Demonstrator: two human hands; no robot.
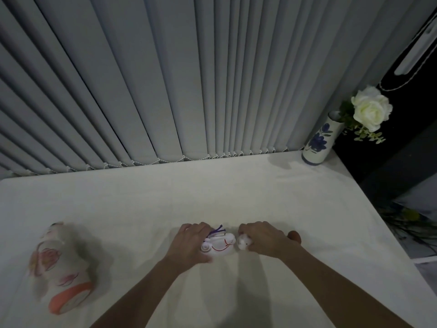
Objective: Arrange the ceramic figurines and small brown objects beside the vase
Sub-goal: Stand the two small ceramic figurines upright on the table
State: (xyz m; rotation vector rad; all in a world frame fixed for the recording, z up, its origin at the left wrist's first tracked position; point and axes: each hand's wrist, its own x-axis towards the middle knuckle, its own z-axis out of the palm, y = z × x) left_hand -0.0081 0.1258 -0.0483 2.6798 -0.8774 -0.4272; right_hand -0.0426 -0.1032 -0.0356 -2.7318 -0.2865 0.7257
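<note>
A white ceramic figurine [222,247] with red lines and a purple tuft lies near the middle of the white table [212,190]. My left hand [189,242] is closed over its left side. Beside it, my right hand [262,240] grips a smaller white figurine [243,242]. A small brown object [294,235] peeks out just behind my right hand. A white vase with blue flowers [318,143] holding a white rose stands at the table's far right corner.
A large blurred vase [56,268] with pink flower patterns and an orange base lies at the front left. Grey vertical blinds [165,79] hang behind the table. The table's right edge drops to a dark floor.
</note>
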